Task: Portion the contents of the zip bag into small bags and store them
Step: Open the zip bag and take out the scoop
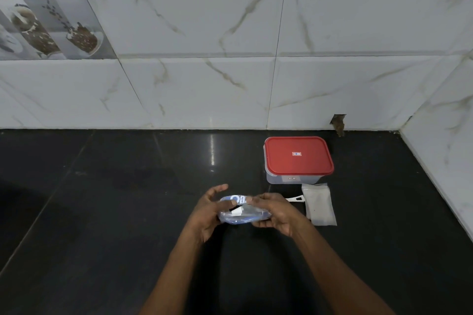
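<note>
Well, the left hand and right hand both grip one crinkly, blue-printed clear plastic zip bag just above the glossy black worktop. Nearby sit one rectangular red-lidded translucent tub, a flat pile of small clear bags, one white scoop handle.

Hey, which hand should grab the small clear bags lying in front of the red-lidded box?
Probably right. The right hand is just beside the stack of small clear plastic bags on the black counter; the left hand sits on the far side of the blue-printed clear zip bag both hold.
</note>
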Tool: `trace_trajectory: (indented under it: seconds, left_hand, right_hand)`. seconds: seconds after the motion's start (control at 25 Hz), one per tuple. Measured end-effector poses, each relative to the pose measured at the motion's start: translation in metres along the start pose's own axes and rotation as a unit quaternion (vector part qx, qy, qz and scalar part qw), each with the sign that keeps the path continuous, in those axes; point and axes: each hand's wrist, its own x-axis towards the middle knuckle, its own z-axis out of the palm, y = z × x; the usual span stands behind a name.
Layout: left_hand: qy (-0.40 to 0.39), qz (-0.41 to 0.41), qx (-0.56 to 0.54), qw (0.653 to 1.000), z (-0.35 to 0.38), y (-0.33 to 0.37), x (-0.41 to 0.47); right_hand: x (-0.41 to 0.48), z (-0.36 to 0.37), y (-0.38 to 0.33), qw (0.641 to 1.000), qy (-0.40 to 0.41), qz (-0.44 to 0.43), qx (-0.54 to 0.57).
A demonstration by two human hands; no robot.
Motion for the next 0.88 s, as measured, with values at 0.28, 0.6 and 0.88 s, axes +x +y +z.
trace_trajectory:
  seconds: [0.28,0.6,0.88]
  left_hand:
    - [0.143,0.143,0.323,0.924,0.030,-0.004,-0.006]
    - [0.222,0.152,0.331,0.905,0.030,-0.003,-0.009]
    - [0.086,0.100,0.548,0.826,0.018,0.006,-0.012]
  right_hand:
    - [0.001,0.017,-0.001,0.986,0.142,-0.052,-0.077]
    - [-0.013,0.015,-0.008,0.786,0.286,-0.106,-0.538]
    - [-0.005,0.002,-0.009,0.800,0.276,-0.089,-0.526]
